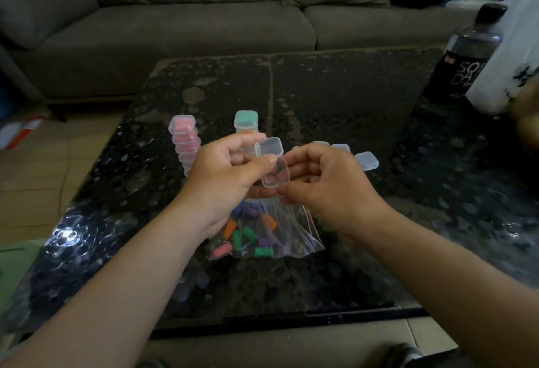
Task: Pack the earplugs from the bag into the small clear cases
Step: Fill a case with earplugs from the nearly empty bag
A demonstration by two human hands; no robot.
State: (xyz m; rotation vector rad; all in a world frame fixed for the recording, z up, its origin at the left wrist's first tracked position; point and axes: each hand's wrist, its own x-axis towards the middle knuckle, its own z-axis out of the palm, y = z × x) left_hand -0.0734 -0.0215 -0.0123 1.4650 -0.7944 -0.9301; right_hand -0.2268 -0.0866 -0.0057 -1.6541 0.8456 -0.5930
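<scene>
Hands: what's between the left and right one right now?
In the head view, an open clear case, pinched by the left hand and right hand, above the bag.

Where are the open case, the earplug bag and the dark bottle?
open case point(276, 180), head view, its base.
earplug bag point(294, 229), head view, clear plastic side.
dark bottle point(455, 81), head view, its label.

You face a wide grey-brown sofa point(175, 17) with plump back cushions, set just behind the counter point(335, 90). The counter has a dark, glossy, speckled top that catches a bright glare at your near left. Pale floor tiles point(38, 181) show on the left, with a red-and-white box point(23, 131) lying there. At the far right stand a dark bottle point(463, 55) and a blurred white bag point(513, 55) — the light is dim.
</scene>
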